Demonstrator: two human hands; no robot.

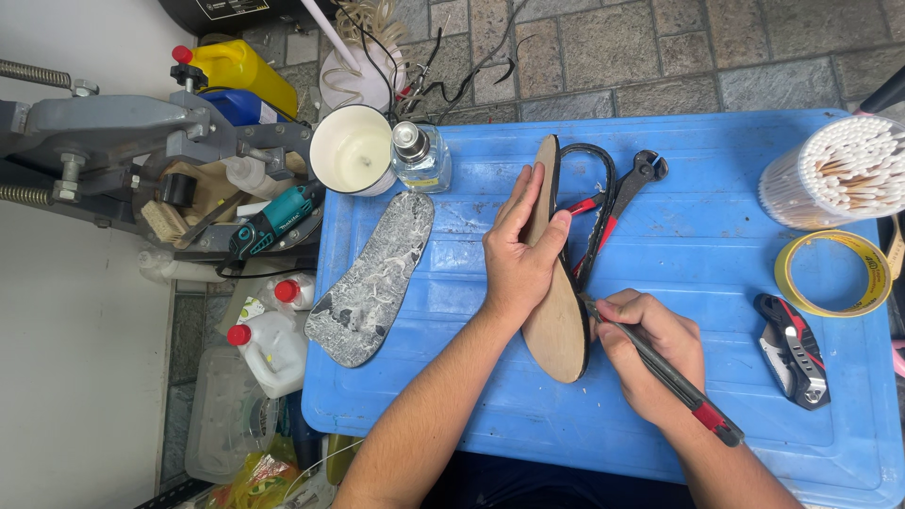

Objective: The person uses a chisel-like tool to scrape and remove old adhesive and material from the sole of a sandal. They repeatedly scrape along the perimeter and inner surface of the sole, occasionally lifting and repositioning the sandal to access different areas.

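Observation:
My left hand grips a brown shoe sole standing on its edge on the blue plastic lid, fingers laid along its flat face. My right hand holds a long dark knife with a red band, its tip touching the sole's right edge near the heel. A black rubber strip curls off the sole's far side. Red-handled pincers lie just beyond it.
A grey worn insole lies at the lid's left. A white cup and a small glass bottle stand at the back left. Yellow tape, a utility knife and a tub of cotton swabs sit on the right.

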